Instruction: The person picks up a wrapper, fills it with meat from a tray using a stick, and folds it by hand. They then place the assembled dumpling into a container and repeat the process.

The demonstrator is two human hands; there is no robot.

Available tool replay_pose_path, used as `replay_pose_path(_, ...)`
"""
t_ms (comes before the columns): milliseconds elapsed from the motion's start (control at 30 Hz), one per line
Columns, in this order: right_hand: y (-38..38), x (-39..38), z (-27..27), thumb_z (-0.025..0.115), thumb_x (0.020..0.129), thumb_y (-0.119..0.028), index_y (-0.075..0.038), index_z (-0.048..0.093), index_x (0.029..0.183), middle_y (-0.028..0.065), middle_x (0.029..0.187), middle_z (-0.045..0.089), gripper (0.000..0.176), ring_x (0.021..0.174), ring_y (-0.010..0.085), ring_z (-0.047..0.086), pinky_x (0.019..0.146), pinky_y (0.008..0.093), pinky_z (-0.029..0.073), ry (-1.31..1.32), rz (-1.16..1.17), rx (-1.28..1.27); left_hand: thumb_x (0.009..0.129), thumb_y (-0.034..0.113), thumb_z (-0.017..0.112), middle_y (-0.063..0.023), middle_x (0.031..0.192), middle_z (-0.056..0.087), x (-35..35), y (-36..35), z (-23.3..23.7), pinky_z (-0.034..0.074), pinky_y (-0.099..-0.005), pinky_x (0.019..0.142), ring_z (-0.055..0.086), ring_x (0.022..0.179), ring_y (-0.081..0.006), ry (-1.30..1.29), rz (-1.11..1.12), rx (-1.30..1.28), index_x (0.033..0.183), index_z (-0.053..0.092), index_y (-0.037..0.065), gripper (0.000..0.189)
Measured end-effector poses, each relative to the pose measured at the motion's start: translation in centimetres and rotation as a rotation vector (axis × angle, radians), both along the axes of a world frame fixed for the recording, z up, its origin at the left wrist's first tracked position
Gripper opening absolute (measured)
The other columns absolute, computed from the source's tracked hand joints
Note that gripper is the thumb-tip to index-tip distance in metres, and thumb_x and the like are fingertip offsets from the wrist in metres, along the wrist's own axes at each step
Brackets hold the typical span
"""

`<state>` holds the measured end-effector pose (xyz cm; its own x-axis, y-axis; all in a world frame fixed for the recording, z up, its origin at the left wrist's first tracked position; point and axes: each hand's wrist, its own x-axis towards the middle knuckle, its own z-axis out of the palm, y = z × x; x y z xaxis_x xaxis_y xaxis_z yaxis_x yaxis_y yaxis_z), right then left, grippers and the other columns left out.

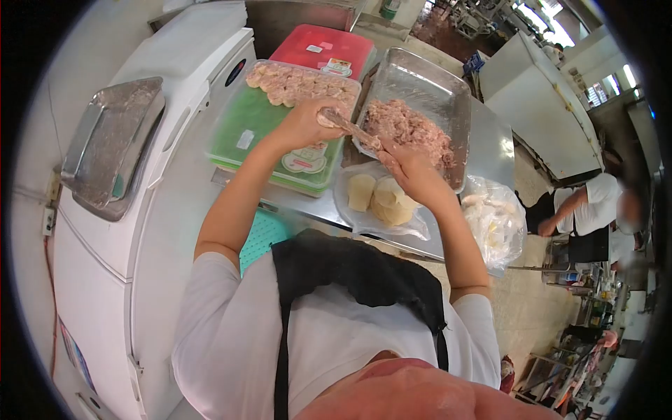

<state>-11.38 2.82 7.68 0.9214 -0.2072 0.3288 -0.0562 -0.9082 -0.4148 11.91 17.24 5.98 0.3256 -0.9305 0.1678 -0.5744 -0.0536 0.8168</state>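
My left hand [302,127] is closed around a small round dumpling wrapper [326,120], partly hidden by the fingers. My right hand [411,169] grips a flat wooden spatula [353,129] smeared with meat, its tip at the wrapper. Ground meat [409,129] is heaped in a metal tray [420,66] just beyond my right hand. Below that hand, stacks of round dough wrappers [392,203] lie on a plastic bag. Rows of filled dumplings [297,82] cover the far part of a green-lidded box [245,115] under my left hand.
A red-lidded box [318,45] stands behind the green one. A clear bag of pale pieces [490,220] sits at the metal table's right corner. On the white freezer [168,182] at left rests another metal tray [115,140]. Another person [588,203] is at far right.
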Motion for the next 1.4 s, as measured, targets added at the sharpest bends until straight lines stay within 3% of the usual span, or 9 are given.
replay_pose_path(167, 0.2, 0.4, -0.8, 0.054, 0.093, -0.026, -0.002, 0.061, 0.112, 0.0218, 0.099, 0.064, 0.031, 0.089, 0.0383, 0.062, 0.076, 0.0403, 0.048, 0.026, -0.057, 0.153, 0.068, 0.03, 0.079, -0.0132, 0.102, 0.065, 5.9, 2.9, -3.9, 0.046, -0.0343, 0.086, 0.061, 0.096, -0.023, -0.082, 0.129, -0.079, 0.107, 0.062, 0.003, 0.05)
replay_pose_path(267, -0.9, -2.3, -3.3, 0.056, 0.093, -0.024, 0.0, 0.06, 0.113, 0.0159, 0.086, 0.064, 0.031, 0.077, 0.0267, 0.063, 0.069, 0.0331, 0.047, -0.02, -0.212, 0.278, 0.067, 0.03, 0.078, -0.0144, 0.106, 0.064, 10.9, 5.0, -5.9, 0.046, -0.0348, 0.086, 0.061, 0.097, -0.0257, -0.115, 0.236, -0.03, 0.109, 0.06, 0.004, 0.052)
replay_pose_path(467, -1.9, -8.1, -6.2, 0.057, 0.094, -0.021, -0.001, 0.062, 0.113, -0.0057, 0.065, 0.043, 0.028, 0.059, 0.0034, 0.038, 0.052, 0.0194, 0.033, 0.002, -0.466, 0.781, 0.068, 0.032, 0.076, -0.0191, 0.111, 0.061, 16.3, 5.2, -8.1, 0.046, -0.0408, 0.087, 0.059, 0.101, -0.0343, -0.405, 0.472, 0.173, 0.12, 0.053, 0.004, 0.064)
replay_pose_path(700, -0.5, -10.1, -5.7, 0.052, 0.097, -0.023, -0.002, 0.062, 0.111, -0.0088, 0.063, 0.038, 0.027, 0.054, 0.0003, 0.032, 0.047, 0.0177, 0.024, -0.048, -0.559, 0.975, 0.072, 0.025, 0.072, -0.0239, 0.106, 0.062, 16.0, 2.7, -9.6, 0.047, -0.0462, 0.083, 0.06, 0.098, -0.0394, -0.381, 0.573, 0.127, 0.129, 0.044, 0.006, 0.067)
replay_pose_path(833, -2.1, -9.9, -6.7, 0.048, 0.098, -0.03, -0.004, 0.062, 0.108, 0.0015, 0.063, 0.051, 0.032, 0.057, 0.0122, 0.048, 0.053, 0.0268, 0.037, 0.079, -0.531, 0.706, 0.073, 0.021, 0.072, -0.0239, 0.12, 0.057, 17.1, 1.4, -9.6, 0.045, -0.0433, 0.09, 0.057, 0.107, -0.0393, -0.507, 0.495, 0.281, 0.143, 0.025, 0.005, 0.086)
replay_pose_path(967, -6.8, -10.2, -6.2, 0.046, 0.096, -0.032, -0.005, 0.063, 0.09, 0.0189, 0.083, 0.064, 0.033, 0.082, 0.0379, 0.06, 0.071, 0.0432, 0.046, 0.263, -0.458, 0.228, 0.072, 0.018, 0.071, -0.0234, 0.121, 0.055, 17.1, 1.8, -8.9, 0.045, -0.0439, 0.09, 0.055, 0.109, -0.0387, -0.518, 0.365, 0.284, 0.135, 0.036, 0.005, 0.072)
replay_pose_path(1100, -14.0, -11.7, -2.9, 0.055, 0.089, -0.029, -0.006, 0.067, 0.078, 0.0174, 0.081, 0.065, 0.028, 0.077, 0.036, 0.063, 0.066, 0.0442, 0.049, 0.514, -0.492, -0.42, 0.074, 0.018, 0.071, -0.0214, 0.122, 0.055, 9.4, 2.1, -4.3, 0.044, -0.0419, 0.093, 0.052, 0.113, -0.0367, -0.576, 0.335, 0.127, 0.126, 0.049, 0.005, 0.057)
replay_pose_path(1200, -18.8, -12.3, -1.2, 0.057, 0.086, -0.028, -0.006, 0.068, 0.074, 0.0148, 0.077, 0.066, 0.027, 0.073, 0.0338, 0.064, 0.062, 0.0427, 0.05, 0.556, -0.479, -0.526, 0.079, 0.018, 0.068, -0.0196, 0.126, 0.054, -0.7, -0.1, -0.6, 0.042, -0.0405, 0.096, 0.05, 0.117, -0.0348, -0.313, 0.222, 0.049, 0.126, 0.051, 0.006, 0.052)
replay_pose_path(1400, -26.4, -9.1, -3.7, 0.061, 0.076, -0.016, -0.01, 0.069, 0.071, 0.0113, 0.072, 0.066, 0.011, 0.07, 0.0268, 0.067, 0.058, 0.0402, 0.051, 0.279, -0.336, -0.788, 0.081, 0.017, 0.064, -0.0145, 0.123, 0.055, -13.2, -6.7, -5.1, 0.039, -0.0377, 0.099, 0.05, 0.117, -0.031, -0.244, -0.19, 0.054, 0.12, 0.056, 0.005, 0.042)
